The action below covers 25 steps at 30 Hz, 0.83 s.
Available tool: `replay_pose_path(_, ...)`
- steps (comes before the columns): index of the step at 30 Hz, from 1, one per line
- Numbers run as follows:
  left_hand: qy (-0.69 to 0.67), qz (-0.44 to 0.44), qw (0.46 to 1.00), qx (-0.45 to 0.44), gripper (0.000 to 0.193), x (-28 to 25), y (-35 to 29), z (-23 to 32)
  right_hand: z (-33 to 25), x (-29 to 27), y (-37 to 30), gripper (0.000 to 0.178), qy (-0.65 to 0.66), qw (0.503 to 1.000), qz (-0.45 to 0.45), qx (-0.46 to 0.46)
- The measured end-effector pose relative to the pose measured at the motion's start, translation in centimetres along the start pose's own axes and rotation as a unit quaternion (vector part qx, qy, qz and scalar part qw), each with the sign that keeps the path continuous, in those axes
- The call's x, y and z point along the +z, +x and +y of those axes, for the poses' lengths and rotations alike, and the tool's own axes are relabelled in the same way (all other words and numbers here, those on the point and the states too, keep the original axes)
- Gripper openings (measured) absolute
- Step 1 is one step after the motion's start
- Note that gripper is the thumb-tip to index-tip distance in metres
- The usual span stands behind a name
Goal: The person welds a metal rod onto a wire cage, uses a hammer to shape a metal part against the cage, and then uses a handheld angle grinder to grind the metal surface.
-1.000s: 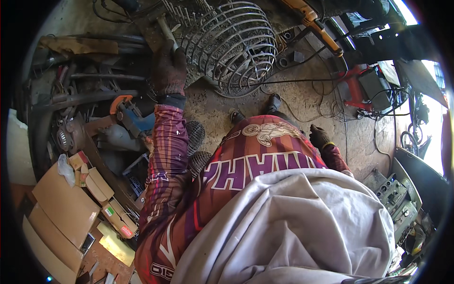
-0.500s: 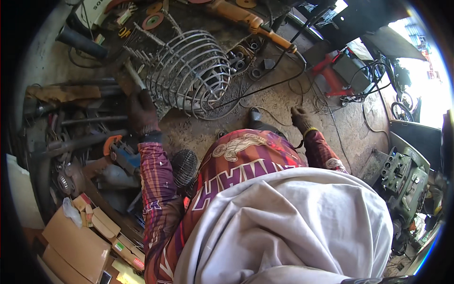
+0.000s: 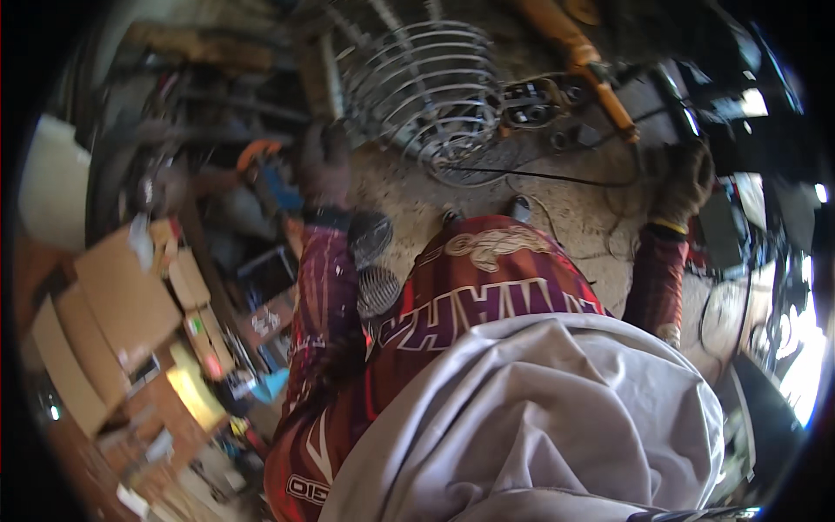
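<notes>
My left hand [image 3: 323, 165], in a dark glove, is closed on a pale bar [image 3: 331, 76] that points away from me; its far end is blurred. Just right of the bar stands a cage of bent metal rods [image 3: 426, 83], made of rings that narrow toward me. My right hand [image 3: 683, 184], gloved with a yellow cuff edge, is raised at the right with curled fingers. Nothing shows in it, though motion blurs it. Below and left of that hand, a dark cable [image 3: 557, 180] runs from the cage's near end toward the right.
An orange power tool [image 3: 578, 48] lies beyond the cage at the right. Metal parts [image 3: 532, 103] sit beside the cage. Cardboard boxes [image 3: 126, 300] are stacked at the left, near a blue and orange tool [image 3: 277, 178]. A black fan-like grille [image 3: 378, 290] stands by my left arm.
My view has swung left, so the cage and orange tool appear farther right and higher. My right hand has risen and moved outward. My left hand still grips the pale bar.
</notes>
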<state>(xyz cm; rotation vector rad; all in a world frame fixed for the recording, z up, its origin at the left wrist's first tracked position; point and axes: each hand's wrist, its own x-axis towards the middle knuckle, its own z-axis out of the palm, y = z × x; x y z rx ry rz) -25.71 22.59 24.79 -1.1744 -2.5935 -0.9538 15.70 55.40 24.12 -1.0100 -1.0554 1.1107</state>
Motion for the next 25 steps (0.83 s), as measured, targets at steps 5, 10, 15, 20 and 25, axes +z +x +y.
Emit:
replay_pose_path(5,0.049,-0.060,0.985,-0.152,0.039,-0.8,3.3,1.3,0.3,1.7,1.6,0.036,-0.030,0.998,-0.035,-0.030)
replay_pose_path(10,0.030,-0.183,0.968,-0.170,0.048,-0.8,6.8,-0.5,-1.2,2.6,-0.1,0.039,-0.049,0.997,-0.037,-0.052)
replay_pose_path(15,-0.045,-0.202,0.971,-0.117,0.048,1.1,8.4,-1.7,-1.1,1.3,-4.7,0.040,0.009,0.999,-0.030,-0.027)
replay_pose_path(20,-0.159,-0.199,0.965,-0.061,0.041,2.2,8.0,-3.1,-1.0,3.5,-13.7,0.039,-0.038,0.998,0.010,-0.046)
replay_pose_path(25,-0.031,-0.212,0.976,-0.026,0.048,1.3,7.8,-1.2,0.1,4.9,-23.8,0.038,-0.047,0.998,-0.047,0.007)
